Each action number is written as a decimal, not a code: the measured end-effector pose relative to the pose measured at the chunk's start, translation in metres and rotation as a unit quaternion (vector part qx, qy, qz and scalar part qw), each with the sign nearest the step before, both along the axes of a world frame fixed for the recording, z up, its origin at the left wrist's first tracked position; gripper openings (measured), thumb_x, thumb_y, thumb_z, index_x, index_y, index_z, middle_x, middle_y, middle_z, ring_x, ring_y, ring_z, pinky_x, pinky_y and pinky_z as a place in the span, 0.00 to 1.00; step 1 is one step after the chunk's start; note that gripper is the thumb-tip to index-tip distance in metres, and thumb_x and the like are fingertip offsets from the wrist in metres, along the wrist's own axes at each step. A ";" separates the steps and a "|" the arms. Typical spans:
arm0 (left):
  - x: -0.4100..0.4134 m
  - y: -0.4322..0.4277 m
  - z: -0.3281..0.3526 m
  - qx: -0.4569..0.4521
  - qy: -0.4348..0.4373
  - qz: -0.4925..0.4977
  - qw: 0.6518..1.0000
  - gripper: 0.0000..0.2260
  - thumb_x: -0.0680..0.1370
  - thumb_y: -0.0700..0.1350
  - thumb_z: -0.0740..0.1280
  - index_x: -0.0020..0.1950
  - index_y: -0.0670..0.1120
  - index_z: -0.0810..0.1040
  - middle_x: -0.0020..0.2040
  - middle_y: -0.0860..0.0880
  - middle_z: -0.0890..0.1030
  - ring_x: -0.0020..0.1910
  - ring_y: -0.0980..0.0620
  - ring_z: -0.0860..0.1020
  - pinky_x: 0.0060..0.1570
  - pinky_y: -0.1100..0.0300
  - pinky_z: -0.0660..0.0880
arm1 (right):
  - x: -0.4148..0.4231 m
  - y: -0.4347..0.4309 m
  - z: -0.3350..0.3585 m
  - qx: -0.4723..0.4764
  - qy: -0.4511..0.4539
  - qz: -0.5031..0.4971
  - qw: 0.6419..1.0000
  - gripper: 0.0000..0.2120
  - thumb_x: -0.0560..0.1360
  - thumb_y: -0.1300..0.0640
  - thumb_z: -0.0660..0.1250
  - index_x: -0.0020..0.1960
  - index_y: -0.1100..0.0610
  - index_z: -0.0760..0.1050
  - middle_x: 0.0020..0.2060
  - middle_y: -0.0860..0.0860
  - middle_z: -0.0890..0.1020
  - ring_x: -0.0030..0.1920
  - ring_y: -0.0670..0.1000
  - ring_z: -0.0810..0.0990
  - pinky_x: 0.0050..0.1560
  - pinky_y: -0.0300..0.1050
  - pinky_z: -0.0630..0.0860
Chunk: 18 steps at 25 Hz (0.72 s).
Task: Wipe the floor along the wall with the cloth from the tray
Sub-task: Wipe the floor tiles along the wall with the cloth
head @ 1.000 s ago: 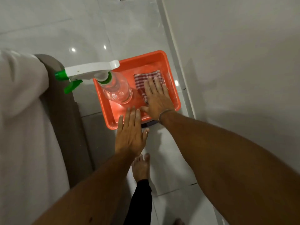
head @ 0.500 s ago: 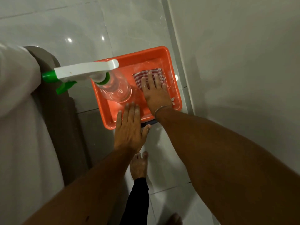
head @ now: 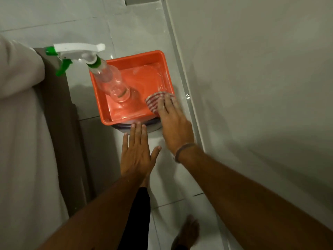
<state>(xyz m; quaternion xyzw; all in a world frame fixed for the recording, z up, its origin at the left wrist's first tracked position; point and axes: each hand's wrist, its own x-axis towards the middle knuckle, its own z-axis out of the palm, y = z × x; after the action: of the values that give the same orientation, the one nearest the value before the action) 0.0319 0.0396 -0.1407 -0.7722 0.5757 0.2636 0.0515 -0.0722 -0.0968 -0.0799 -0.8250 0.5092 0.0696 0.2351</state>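
A red-and-white striped cloth [head: 153,101] sits at the near right corner of the orange tray [head: 129,59], partly over its rim. My right hand [head: 173,121] lies on top of the cloth with fingers pressed over it, holding it. My left hand [head: 137,152] hovers flat with fingers spread just in front of the tray's near edge, holding nothing. The white tiled floor [head: 180,177] runs along the wall [head: 252,87] on the right, with a pale skirting strip [head: 182,69] between them.
A clear spray bottle [head: 111,82] with a white and green trigger stands in the tray's left half. A brown bed frame [head: 59,132] with a white sheet [head: 21,141] fills the left. My bare feet [head: 187,231] stand on the floor below the hands.
My right hand has dragged the cloth from the tray's far middle to its near right corner. The left hand has pulled back slightly from the tray's edge.
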 end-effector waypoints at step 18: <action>-0.192 0.141 -0.045 -0.025 -0.005 -0.024 0.999 0.45 0.81 0.73 0.43 0.87 0.42 0.46 0.89 0.40 0.48 0.88 0.40 0.44 0.85 0.40 0.43 | -0.229 0.138 -0.109 -0.005 0.079 -0.044 0.996 0.32 0.82 0.64 0.64 0.82 0.62 0.54 0.81 0.61 0.61 0.82 0.65 0.55 0.77 0.62 0.67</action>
<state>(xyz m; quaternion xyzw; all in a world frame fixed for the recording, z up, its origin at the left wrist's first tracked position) -0.1597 0.1806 -0.1855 -0.7603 0.6005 0.2439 0.0417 -0.3016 0.0414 -0.1889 -0.7947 0.5623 0.1222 0.1930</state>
